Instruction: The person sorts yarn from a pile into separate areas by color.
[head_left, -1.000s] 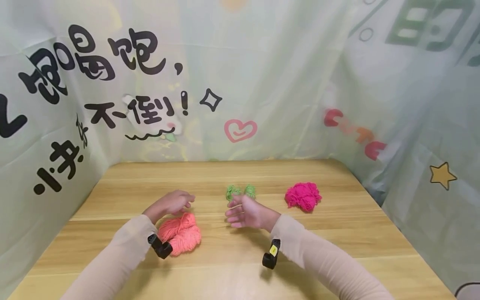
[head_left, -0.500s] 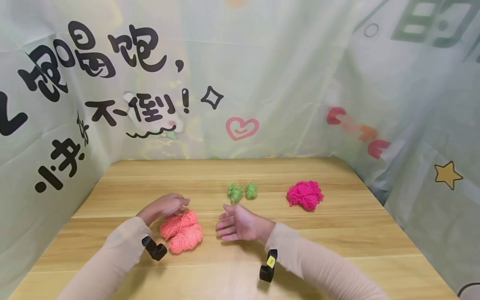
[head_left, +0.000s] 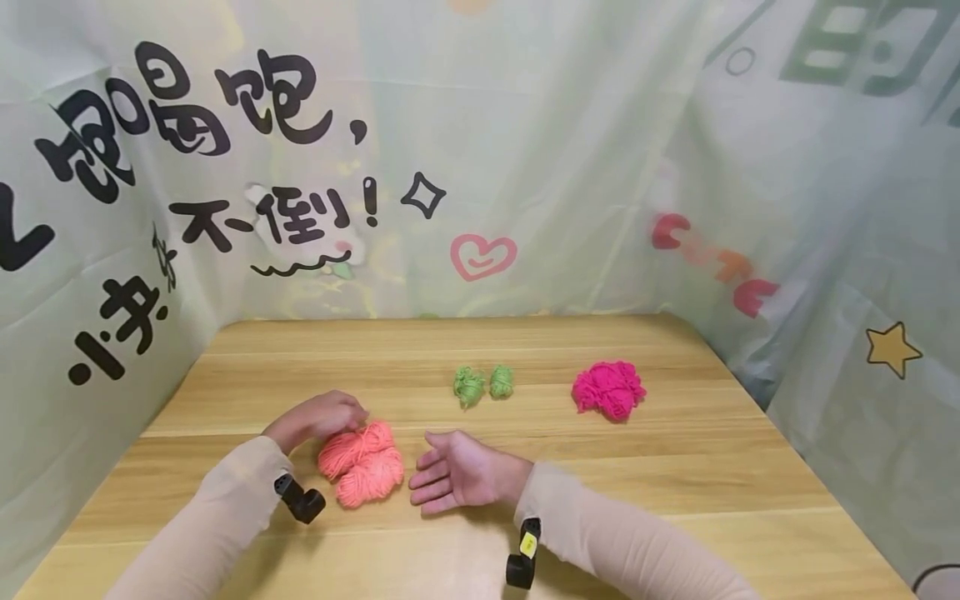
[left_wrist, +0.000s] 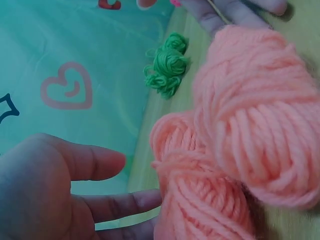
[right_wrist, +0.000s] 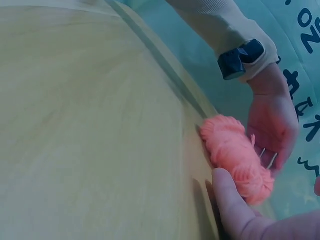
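Two skeins of coral yarn (head_left: 371, 479) lie together on the wooden table, left of the middle. My left hand (head_left: 326, 414) is at their far left side; in the left wrist view its thumb and fingers are extended, fingertips right at the nearer skein (left_wrist: 200, 190). My right hand (head_left: 465, 473) stands to the right of the yarn, palm facing it, fingers straight and spread. In the right wrist view the right thumb (right_wrist: 231, 205) overlaps the near end of the coral yarn (right_wrist: 235, 155), with the left hand (right_wrist: 272, 120) beyond it.
Two small green yarn balls (head_left: 468, 387) sit farther back near the table's middle. A magenta yarn bundle (head_left: 609, 390) lies to their right. Printed cloth (head_left: 555, 167) hangs along the back and both sides of the table (head_left: 637, 517). Each wrist carries a small black camera (head_left: 300, 500).
My right hand has come back from beside the green balls, moving nearer and left toward the coral yarn. The left hand has shifted slightly left, close against the skeins. The yarn stays put.
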